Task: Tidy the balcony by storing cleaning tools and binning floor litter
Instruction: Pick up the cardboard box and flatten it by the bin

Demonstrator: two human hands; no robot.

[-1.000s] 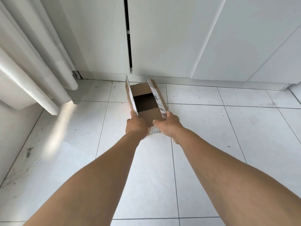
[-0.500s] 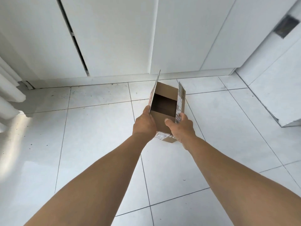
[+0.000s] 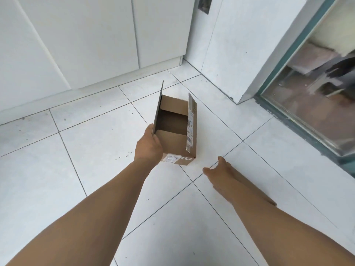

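A small brown cardboard box (image 3: 175, 143) with its flaps standing up and shipping labels on its right flap and front is held above the white tiled floor. My left hand (image 3: 148, 148) grips its near left corner by the left flap. The box looks empty inside. My right hand (image 3: 221, 174) is off the box, below and to its right, fingers loosely apart and holding nothing.
White cabinet doors (image 3: 86, 39) with a plinth run along the back. A white pillar (image 3: 240, 54) stands at the right, next to a teal-framed glass door (image 3: 311, 93). The tiled floor (image 3: 96, 160) shows small dark specks.
My right hand has let go of the box and dropped back to the right. The left hand alone holds it. The view has swung right, bringing the pillar and glass door into sight.
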